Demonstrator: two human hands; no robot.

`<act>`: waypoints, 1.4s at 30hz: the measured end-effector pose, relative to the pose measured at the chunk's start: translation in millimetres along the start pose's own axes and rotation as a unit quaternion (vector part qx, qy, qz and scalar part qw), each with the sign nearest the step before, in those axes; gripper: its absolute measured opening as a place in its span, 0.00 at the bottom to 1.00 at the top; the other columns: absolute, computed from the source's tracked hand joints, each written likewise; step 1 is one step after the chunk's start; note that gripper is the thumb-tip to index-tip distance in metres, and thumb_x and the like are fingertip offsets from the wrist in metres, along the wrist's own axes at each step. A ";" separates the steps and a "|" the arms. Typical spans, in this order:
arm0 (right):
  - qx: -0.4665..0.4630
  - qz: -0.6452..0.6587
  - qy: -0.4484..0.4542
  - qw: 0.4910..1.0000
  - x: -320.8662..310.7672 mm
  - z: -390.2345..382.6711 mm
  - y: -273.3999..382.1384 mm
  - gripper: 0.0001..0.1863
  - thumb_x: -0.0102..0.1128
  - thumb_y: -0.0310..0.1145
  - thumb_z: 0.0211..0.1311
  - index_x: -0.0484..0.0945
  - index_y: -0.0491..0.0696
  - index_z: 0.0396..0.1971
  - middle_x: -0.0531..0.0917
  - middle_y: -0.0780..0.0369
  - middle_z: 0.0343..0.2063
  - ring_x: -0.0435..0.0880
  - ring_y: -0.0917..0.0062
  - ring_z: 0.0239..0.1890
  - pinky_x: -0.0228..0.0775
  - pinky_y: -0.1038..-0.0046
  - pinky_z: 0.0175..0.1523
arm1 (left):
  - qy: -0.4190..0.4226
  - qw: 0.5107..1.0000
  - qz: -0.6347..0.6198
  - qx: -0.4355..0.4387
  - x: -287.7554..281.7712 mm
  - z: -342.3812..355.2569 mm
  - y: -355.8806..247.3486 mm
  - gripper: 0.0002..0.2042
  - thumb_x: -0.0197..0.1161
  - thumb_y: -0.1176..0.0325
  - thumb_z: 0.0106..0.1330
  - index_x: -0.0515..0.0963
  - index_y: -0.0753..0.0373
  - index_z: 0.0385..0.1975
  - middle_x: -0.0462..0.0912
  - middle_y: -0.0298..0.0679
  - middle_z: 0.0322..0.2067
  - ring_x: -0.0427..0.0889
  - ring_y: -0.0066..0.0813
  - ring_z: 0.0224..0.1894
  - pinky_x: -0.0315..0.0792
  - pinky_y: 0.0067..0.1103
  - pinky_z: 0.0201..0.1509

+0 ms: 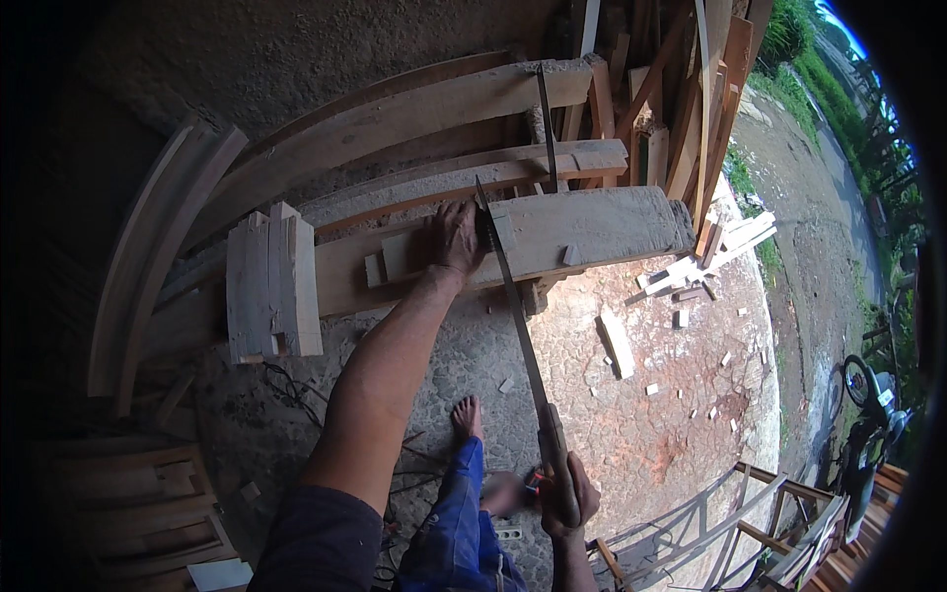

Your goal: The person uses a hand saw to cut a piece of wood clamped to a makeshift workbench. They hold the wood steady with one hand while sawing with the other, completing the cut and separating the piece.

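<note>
- Grasping a handsaw (521,321) by its handle in the right grip (582,501), low and near the body, with the blade slanting up and away toward the wood.
- Bearing down with the left grip (457,237) on a short board (404,257), just beside the blade; cannot tell a clasp around its edge from a plain press, owing to the shadow over the fingers.
- Pinning the short board flat on the broad plank surface (631,217), between a stack of wood pieces (247,286) to the left and a small offcut (570,255) to the right.
- Sawing across the short board near its right end, by the look of it; cannot tell the depth of any cut from this angle.
- Judging by the length of blade on the near side and the tip just beyond the wood, probably near the pulled-back end of a stroke.
- Calling next, most likely, for an even push along the same line, with firm weight on the short board and the left fingers clear of the teeth.
- Standing barefoot on a floor (651,444) littered with pale scraps (617,345), well apart from the cut.
</note>
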State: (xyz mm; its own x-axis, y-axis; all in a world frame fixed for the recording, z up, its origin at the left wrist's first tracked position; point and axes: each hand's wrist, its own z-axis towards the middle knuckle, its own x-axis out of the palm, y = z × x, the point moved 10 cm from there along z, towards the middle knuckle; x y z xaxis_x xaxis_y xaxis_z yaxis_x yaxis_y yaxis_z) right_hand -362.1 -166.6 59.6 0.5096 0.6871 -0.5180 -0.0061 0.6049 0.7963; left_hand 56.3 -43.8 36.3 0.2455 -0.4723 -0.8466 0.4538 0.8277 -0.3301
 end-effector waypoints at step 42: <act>-0.022 -0.057 0.042 0.997 -5.1 -51.8 -5.6 0.33 0.71 0.31 0.53 0.71 0.40 0.59 0.85 0.49 0.45 0.89 0.59 0.38 0.81 0.66 0.40 | -0.002 0.998 0.069 0.001 5.9 -4.4 15.1 0.13 0.60 0.69 0.57 0.76 0.59 0.42 0.81 0.44 0.42 0.78 0.44 0.50 0.70 0.38 0.51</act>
State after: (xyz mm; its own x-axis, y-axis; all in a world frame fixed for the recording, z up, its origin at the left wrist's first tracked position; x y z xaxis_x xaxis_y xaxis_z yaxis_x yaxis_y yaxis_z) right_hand -409.2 -152.6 41.6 0.4345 0.6434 -0.6303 0.0080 0.6970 0.7170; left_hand 60.8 -32.7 24.4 0.3088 -0.3551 -0.8824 0.4172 0.8842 -0.2098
